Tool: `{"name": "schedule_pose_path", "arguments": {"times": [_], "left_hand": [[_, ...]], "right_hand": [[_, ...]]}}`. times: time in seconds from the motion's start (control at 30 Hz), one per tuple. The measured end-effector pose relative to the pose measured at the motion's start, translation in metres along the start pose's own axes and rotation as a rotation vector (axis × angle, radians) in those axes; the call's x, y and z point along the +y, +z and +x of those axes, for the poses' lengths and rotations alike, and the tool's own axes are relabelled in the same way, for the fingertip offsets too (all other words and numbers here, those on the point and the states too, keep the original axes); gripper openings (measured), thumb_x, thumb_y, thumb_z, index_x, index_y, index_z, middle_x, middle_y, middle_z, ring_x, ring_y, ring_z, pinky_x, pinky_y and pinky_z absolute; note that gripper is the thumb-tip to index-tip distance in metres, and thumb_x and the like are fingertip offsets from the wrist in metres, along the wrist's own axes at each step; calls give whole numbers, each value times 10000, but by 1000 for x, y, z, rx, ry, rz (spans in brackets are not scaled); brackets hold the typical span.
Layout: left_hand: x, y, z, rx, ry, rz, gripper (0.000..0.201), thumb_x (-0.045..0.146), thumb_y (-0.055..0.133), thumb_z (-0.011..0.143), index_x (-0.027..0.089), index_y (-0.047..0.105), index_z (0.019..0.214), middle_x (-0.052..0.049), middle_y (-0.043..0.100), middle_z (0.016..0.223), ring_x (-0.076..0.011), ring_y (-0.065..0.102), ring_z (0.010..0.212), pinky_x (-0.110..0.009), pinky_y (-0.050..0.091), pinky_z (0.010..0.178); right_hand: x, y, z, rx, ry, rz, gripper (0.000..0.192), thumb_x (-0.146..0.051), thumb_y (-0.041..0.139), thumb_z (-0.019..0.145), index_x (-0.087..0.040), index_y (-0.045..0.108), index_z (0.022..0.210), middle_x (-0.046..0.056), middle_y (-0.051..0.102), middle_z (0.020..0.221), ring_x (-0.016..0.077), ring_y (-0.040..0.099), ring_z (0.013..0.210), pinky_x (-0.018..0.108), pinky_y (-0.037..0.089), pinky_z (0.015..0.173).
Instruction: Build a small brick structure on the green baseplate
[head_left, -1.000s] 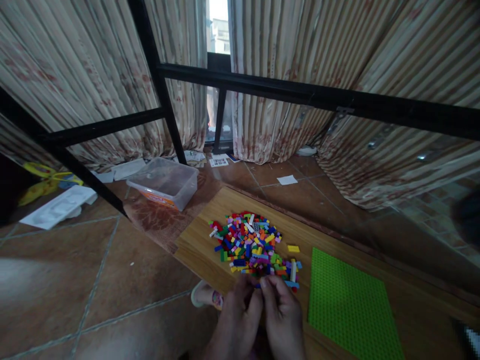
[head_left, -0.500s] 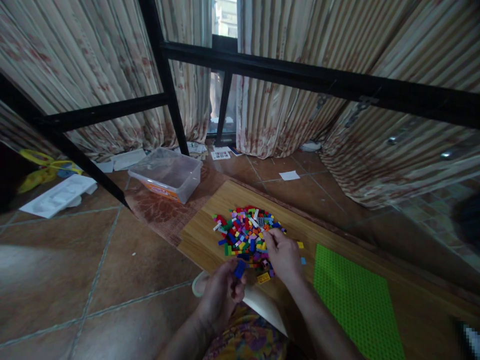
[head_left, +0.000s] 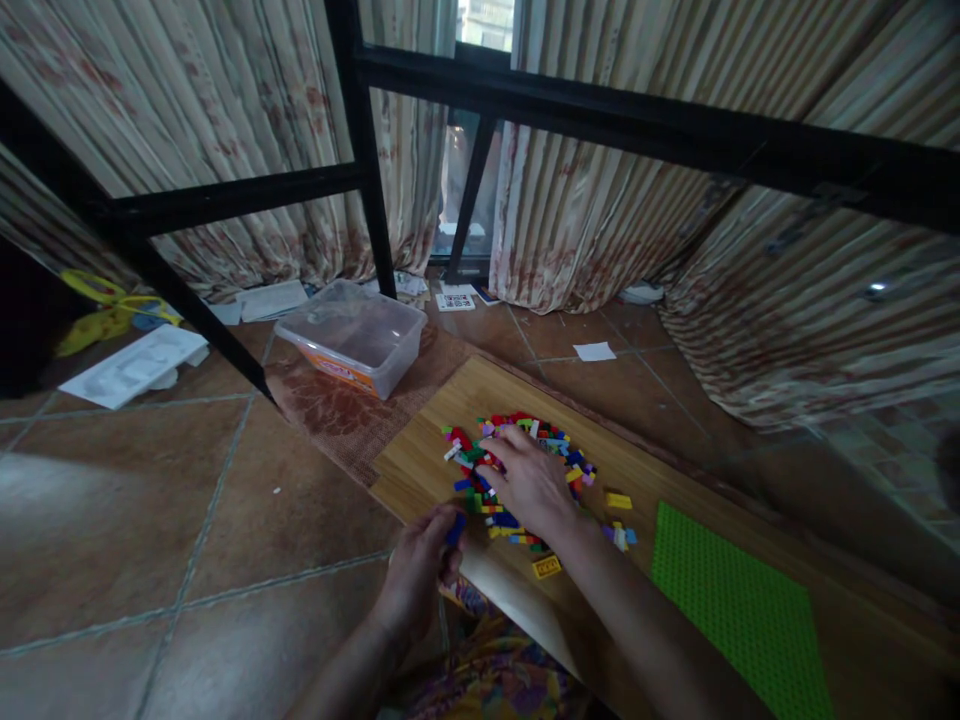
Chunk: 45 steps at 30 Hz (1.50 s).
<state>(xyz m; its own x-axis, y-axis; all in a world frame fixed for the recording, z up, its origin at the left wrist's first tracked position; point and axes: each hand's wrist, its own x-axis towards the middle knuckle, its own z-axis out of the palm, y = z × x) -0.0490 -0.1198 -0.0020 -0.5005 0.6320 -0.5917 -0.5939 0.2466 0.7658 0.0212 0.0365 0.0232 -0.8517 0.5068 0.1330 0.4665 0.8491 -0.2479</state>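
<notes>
Closest to me, the person's left hand sits at the near edge of the wooden board, fingers curled in around a small blue brick pinched at the tips, so that hand is closed on the piece and held just off the board. Just beyond it the right hand lies palm down on the pile of bricks, fingers loosely spread and bent, the tips pressed in among the pieces at the pile's left side; whether anything is caught under those fingers I cannot tell, since the hand covers them. To my eye the picking would go best with a light touch, raking only with the fingertips so the heap stays together, and with the blue piece kept steady and level in the other hand so it does not slip out. A yellow brick lies alone on the board near the right wrist, another yellow piece sits apart to the pile's right, and the green baseplate lies flat further right, clear of both hands. Past the board a clear plastic tub stands on the tiled floor, and behind it hang the curtains and a black metal frame.
</notes>
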Motion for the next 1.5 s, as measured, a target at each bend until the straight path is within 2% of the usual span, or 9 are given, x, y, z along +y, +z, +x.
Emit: {"name": "schedule_pose_path", "arguments": {"times": [0.2, 0.4, 0.6, 0.73, 0.87, 1.03, 1.17, 1.3, 1.5], "left_hand": [[1, -8, 0, -14, -85, -156, 334, 452, 709, 693, 165, 572, 795, 46, 528, 580, -40, 375, 430, -152, 271, 430], [13, -12, -4, -165, -165, -401, 243, 345, 660, 800, 137, 619, 919, 12, 553, 673, -35, 431, 479, -117, 328, 424], [22, 8, -16, -183, -218, -368, 165, 238, 589, 867, 100, 660, 925, -36, 605, 743, -41, 477, 503, -124, 390, 444], [12, 38, -27, -188, -193, -190, 199, 263, 686, 783, 97, 693, 893, -48, 637, 729, -97, 572, 613, -172, 461, 552], [-13, 86, -36, -359, -135, 56, 355, 300, 758, 676, 119, 693, 974, -56, 678, 803, -131, 608, 700, -211, 463, 607], [-48, 162, -31, -656, 36, 449, 337, 373, 640, 746, 142, 637, 991, -31, 660, 741, -129, 577, 569, -244, 430, 525], [-62, 209, -7, -673, 317, 777, 128, 297, 584, 775, 181, 613, 824, 8, 620, 673, -138, 587, 592, -234, 416, 534], [-62, 239, 14, -743, 583, 1036, 62, 226, 585, 782, 199, 636, 761, 18, 615, 641, -146, 579, 623, -242, 414, 589], [-71, 260, 22, -654, 680, 1173, 59, 194, 621, 790, 198, 678, 775, -18, 639, 743, -178, 597, 726, -283, 431, 724]], "right_hand": [[-8, 13, 23, -112, -47, 0, 131, -282, 563, 904, -256, 689, 933, 29, 641, 999, 184, 585, 966, 278, 449, 784], [-12, -10, 1, 44, 63, 321, 213, -247, 463, 938, -203, 640, 1049, 49, 681, 987, 180, 612, 930, 290, 448, 818], [14, -34, -102, 270, 562, 919, 397, -448, 458, 910, -199, 590, 1190, -23, 606, 642, 120, 501, 494, 243, 412, 491], [58, -36, -198, 548, 943, 1024, 476, -524, 641, 768, -168, 627, 1083, -3, 619, 652, 123, 514, 499, 260, 436, 487], [99, -43, -277, 712, 1151, 1062, 535, -489, 752, 647, -143, 648, 1042, 5, 631, 663, 129, 527, 527, 277, 458, 510], [136, -49, -310, 621, 1074, 874, 459, -430, 668, 732, -154, 626, 1095, 22, 673, 768, 154, 582, 588, 294, 482, 550], [158, -42, -290, 518, 921, 508, 308, -325, 543, 831, -163, 615, 1083, 82, 704, 944, 211, 652, 817, 352, 508, 733], [172, -38, -265, 357, 788, 286, 253, -209, 456, 889, -165, 603, 1089, 96, 689, 992, 212, 639, 912, 362, 483, 841], [187, -30, -253, 349, 586, 169, 204, -172, 487, 895, -191, 627, 1041, 89, 626, 1041, 230, 546, 1015, 366, 461, 888]]}}
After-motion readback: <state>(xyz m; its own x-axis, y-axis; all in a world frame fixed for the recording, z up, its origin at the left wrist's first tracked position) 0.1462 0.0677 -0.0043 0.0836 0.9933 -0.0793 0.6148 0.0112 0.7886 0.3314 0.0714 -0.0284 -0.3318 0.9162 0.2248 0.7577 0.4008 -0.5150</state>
